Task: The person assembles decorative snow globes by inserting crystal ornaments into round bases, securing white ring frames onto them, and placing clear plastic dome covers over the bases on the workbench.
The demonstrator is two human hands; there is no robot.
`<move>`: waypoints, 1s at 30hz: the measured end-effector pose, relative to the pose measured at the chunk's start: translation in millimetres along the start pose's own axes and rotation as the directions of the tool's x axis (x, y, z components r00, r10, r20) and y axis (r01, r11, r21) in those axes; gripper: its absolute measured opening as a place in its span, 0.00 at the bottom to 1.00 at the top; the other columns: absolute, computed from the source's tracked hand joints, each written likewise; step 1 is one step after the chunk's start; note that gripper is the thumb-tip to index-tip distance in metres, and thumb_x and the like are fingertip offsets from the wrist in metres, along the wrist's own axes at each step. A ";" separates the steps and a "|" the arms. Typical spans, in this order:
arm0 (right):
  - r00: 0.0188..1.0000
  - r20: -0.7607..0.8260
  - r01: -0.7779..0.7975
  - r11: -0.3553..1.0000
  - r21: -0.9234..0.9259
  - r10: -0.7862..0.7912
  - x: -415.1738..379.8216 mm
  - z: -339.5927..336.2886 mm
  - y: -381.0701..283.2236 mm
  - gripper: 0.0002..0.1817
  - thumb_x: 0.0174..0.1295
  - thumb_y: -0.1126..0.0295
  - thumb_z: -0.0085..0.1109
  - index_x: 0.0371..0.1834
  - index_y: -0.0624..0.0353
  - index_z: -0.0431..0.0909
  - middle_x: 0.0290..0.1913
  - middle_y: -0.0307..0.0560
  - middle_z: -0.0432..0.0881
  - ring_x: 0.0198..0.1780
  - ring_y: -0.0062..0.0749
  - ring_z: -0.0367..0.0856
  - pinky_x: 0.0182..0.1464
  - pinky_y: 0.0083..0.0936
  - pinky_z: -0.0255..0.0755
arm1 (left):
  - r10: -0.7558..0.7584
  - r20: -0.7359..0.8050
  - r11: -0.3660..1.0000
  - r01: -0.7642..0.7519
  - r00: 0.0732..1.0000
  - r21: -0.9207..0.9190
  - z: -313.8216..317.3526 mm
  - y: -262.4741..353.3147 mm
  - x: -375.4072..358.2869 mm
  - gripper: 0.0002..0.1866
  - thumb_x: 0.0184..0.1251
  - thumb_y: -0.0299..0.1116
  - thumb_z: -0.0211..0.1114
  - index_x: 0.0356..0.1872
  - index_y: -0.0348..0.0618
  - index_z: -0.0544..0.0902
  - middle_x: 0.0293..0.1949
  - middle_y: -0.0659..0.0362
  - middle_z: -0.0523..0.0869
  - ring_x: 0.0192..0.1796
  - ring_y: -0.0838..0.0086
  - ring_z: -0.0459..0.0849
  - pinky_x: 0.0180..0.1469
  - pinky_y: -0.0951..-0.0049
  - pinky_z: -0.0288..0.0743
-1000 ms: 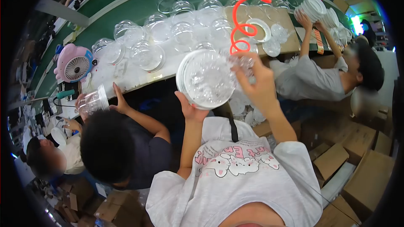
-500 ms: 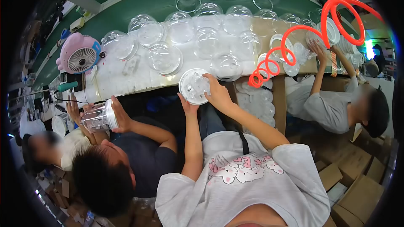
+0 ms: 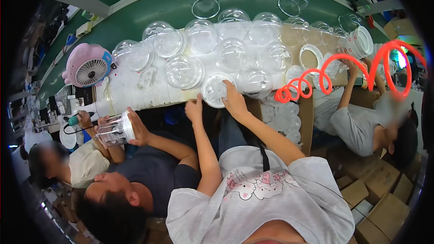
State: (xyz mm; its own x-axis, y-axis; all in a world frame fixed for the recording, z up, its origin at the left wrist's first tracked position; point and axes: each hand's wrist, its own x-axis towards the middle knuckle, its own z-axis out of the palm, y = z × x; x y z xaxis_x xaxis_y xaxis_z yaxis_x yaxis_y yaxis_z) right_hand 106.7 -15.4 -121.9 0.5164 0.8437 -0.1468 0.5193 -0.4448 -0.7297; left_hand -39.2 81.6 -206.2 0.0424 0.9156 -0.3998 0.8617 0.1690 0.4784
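My right hand [image 3: 233, 99] grips the right side of a round clear piece with a white rim [image 3: 218, 91], at the front edge of the bench. My left hand [image 3: 194, 110] is just left of that piece, apart from its rim. Its index finger points up and the other fingers are partly curled, with nothing visible in them. A clear dome on a white base [image 3: 181, 72] stands to the left of the piece. Another clear dome [image 3: 254, 82] stands to its right.
Several clear domes [image 3: 233, 53] cover the white bench top. A pink fan [image 3: 89, 64] stands at left, and a red coiled hose [image 3: 323, 79] hangs at right. On my left a co-worker holds a clear jar-like part [image 3: 113, 131]. Another person sits at right; cardboard boxes [image 3: 377, 208] lie behind.
My left hand has come off the white-rimmed piece and moved left. The piece is still in my right hand, turned flatter toward the bench edge. The view has shifted slightly.
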 end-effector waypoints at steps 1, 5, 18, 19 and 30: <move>1.000 0.005 0.003 1.000 -0.010 -0.003 3.0 -0.6 0.3 0.35 0.48 0.76 0.61 0.60 0.59 0.55 0.54 0.59 0.70 0.43 0.59 0.75 0.42 0.43 0.72 | 0.038 -0.069 0.991 -0.047 0.997 -0.128 -10.9 1.2 7.1 0.37 0.43 0.55 0.71 0.47 0.32 0.76 0.45 0.40 0.79 0.48 0.52 0.78 0.50 0.60 0.71; 0.998 0.053 -0.014 0.999 -0.029 0.016 5.6 -1.4 -0.4 0.34 0.48 0.75 0.60 0.61 0.58 0.56 0.55 0.59 0.70 0.42 0.58 0.76 0.42 0.43 0.72 | 0.383 -0.380 0.869 -0.468 0.842 -0.163 -20.1 5.8 52.8 0.65 0.27 0.51 0.80 0.66 0.30 0.49 0.64 0.39 0.59 0.64 0.47 0.58 0.64 0.55 0.54; 0.996 0.091 0.009 0.999 0.032 -0.012 17.9 1.1 -7.0 0.34 0.50 0.76 0.59 0.62 0.59 0.55 0.58 0.58 0.68 0.53 0.57 0.70 0.49 0.41 0.69 | 0.303 -0.494 0.766 -0.517 0.815 -0.382 -17.1 -13.7 58.1 0.61 0.25 0.41 0.83 0.64 0.31 0.54 0.61 0.42 0.62 0.64 0.52 0.60 0.65 0.57 0.54; 0.995 0.099 0.011 0.999 0.033 -0.014 21.7 4.3 -8.8 0.34 0.50 0.76 0.58 0.62 0.59 0.55 0.58 0.58 0.67 0.52 0.56 0.71 0.48 0.41 0.70 | 0.261 -0.534 0.761 -0.512 0.804 -0.399 -22.0 -19.5 56.5 0.61 0.25 0.41 0.82 0.64 0.30 0.54 0.61 0.42 0.61 0.64 0.51 0.60 0.65 0.57 0.54; 0.979 0.141 0.157 0.987 -0.039 -0.150 94.7 49.6 -52.6 0.33 0.49 0.77 0.55 0.61 0.54 0.56 0.53 0.58 0.70 0.33 0.55 0.79 0.34 0.43 0.74 | 0.002 -0.721 0.708 -0.510 0.693 -0.488 -62.7 -36.4 96.2 0.58 0.30 0.39 0.81 0.64 0.29 0.54 0.62 0.40 0.60 0.64 0.51 0.60 0.65 0.57 0.54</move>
State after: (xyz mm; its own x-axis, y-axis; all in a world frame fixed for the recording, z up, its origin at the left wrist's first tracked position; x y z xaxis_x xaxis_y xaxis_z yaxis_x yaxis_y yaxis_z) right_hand 94.5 102.7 -130.6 0.3318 0.9346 -0.1283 0.6196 -0.3184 -0.7174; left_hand -98.2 186.5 -213.0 -0.3335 0.8978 0.2876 0.3418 -0.1692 0.9244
